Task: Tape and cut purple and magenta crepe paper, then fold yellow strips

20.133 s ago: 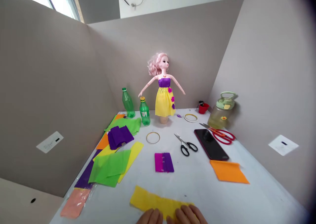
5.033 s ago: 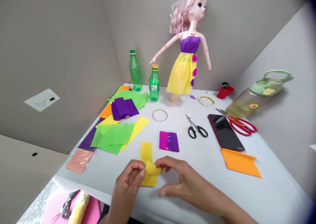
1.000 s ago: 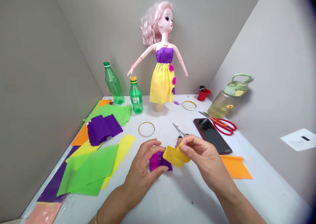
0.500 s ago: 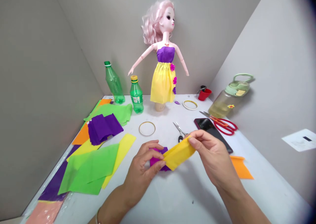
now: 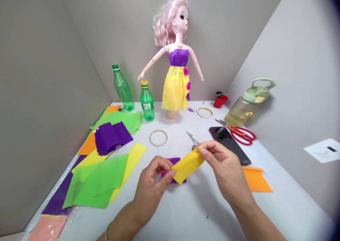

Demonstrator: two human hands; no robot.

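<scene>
Between my two hands a folded strip of yellow crepe paper [image 5: 188,165] is held slanting, its right end higher. My left hand [image 5: 156,179] pinches its lower left end between thumb and fingers. At the upper right end, my right hand [image 5: 221,165] grips it the same way. Beneath the strip and partly hidden by my left hand lie purple and magenta paper pieces [image 5: 175,160]. Small scissors [image 5: 191,136] rest just beyond the strip, their handles mostly covered by it and my right hand. An orange paper piece [image 5: 257,179] lies right of my right hand.
A doll [image 5: 178,57] in a purple top and yellow skirt stands at the back. Green bottles [image 5: 147,104], a bangle [image 5: 158,138], a phone [image 5: 230,145], red-handled scissors [image 5: 243,135] and a water bottle [image 5: 245,104] surround the work. Coloured paper sheets [image 5: 95,184] cover the left side.
The yellow strip has shifted slightly left and now looks narrower. My left fingers have curled in closer around its left end. My right hand has moved a little left with it.
</scene>
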